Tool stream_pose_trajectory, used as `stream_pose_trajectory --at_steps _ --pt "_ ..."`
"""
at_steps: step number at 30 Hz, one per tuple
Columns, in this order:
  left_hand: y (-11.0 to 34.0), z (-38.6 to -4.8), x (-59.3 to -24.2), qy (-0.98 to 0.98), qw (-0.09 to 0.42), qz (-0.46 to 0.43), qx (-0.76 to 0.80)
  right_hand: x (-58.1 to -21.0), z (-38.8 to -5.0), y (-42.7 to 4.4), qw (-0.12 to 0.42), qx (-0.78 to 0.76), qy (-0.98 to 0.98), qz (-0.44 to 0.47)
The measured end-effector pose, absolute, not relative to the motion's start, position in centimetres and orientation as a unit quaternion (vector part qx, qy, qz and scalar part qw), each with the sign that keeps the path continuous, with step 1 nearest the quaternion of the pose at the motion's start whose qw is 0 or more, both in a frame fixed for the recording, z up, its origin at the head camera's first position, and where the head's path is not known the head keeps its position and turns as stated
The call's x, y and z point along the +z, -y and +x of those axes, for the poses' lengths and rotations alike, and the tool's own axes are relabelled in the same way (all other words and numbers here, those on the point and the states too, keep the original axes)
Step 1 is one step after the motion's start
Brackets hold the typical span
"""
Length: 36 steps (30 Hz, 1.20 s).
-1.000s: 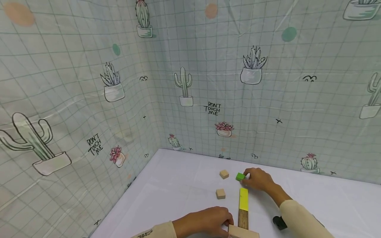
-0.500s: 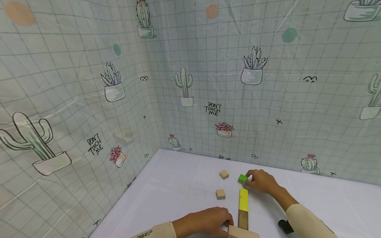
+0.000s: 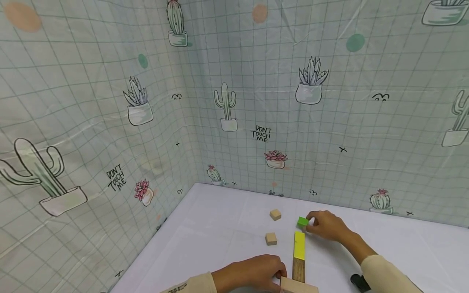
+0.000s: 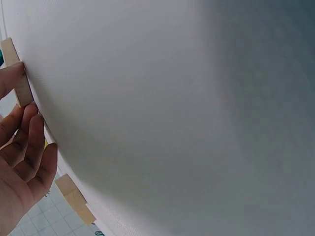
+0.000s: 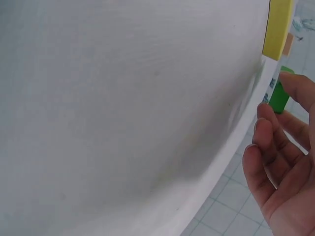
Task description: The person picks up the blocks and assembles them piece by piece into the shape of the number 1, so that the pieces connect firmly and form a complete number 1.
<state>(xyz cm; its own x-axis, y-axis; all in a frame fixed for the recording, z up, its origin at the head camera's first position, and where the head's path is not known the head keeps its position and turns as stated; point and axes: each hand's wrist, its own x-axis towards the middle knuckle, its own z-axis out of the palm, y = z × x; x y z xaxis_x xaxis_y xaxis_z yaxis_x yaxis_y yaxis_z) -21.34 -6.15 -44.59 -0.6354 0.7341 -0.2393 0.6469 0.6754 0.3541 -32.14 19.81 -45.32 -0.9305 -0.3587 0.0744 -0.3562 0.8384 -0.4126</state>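
Observation:
My right hand (image 3: 326,226) pinches a small green block (image 3: 302,221) between thumb and forefinger, just beyond the far end of a flat yellow block (image 3: 299,245). In the right wrist view the green block (image 5: 279,96) shows between thumb and finger; whether it touches the table I cannot tell. A dark brown wooden block (image 3: 298,270) continues the line from the yellow one towards me. At its near end lies a pale wooden block (image 3: 299,285) set crosswise, its left end held by my left hand (image 3: 258,270). The left wrist view shows thumb and fingers gripping that pale block (image 4: 23,91).
Two small pale wooden cubes, a far one (image 3: 275,215) and a nearer one (image 3: 271,239), lie left of the line on the white table (image 3: 220,228). A black object (image 3: 360,282) sits partly hidden by the right sleeve. A cactus-print curtain (image 3: 249,106) hangs behind.
My right hand has drawn the green block slightly to the right and nearer, towards the yellow block's far end. The left hand and its pale block have stayed put.

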Motion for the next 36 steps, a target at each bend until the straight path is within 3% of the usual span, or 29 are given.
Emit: stream_pose_trajectory --at_steps 36 --pt "6.1 -21.4 -44.8 -0.900 0.181 0.379 0.115 -45.8 -31.6 -21.9 0.027 -0.224 -0.943 -0.244"
